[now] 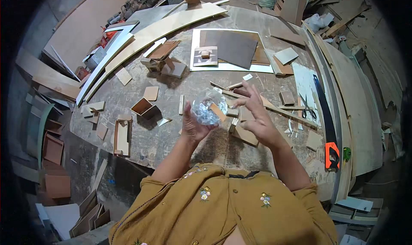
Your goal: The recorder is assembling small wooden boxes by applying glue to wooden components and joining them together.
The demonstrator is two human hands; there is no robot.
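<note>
My left hand cups a clear round plastic container over the near middle of the worktable. Its contents look shiny and pale, too unclear to name. A small tan strip shows against the container's right side; whether it is stuck on or lies in front, I cannot tell. To the right, my right hand is raised with its fingers spread, apart from the container and holding nothing. Below that hand, several small wood offcuts lie on the table. A short wooden piece is beside my left thumb.
A handsaw with an orange handle, scissors and a green tape measure lie at the right. Small wooden boxes stand at the left. Farther back are dark sheets on a white board and a long curved plank.
</note>
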